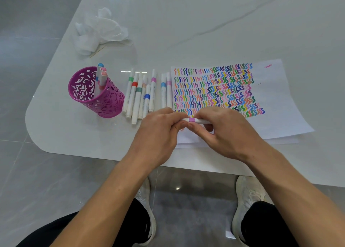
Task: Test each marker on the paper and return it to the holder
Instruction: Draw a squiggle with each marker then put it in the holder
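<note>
Both hands hold one white marker with a purple band (195, 120) level over the paper's near left corner. My left hand (160, 131) grips its left end, which is hidden in the fingers. My right hand (220, 131) grips the barrel to the right of the band. The white paper (270, 97) carries rows of coloured squiggles. A purple cut-out holder (97, 95) stands at the left with three markers (101, 75) upright in it. Several white markers (143, 95) lie side by side between the holder and the paper.
A crumpled white tissue (100, 30) lies at the back left of the white table (224, 22). The table's rounded near edge runs just below my hands. My knees and white shoes (248, 200) show over the grey tiled floor.
</note>
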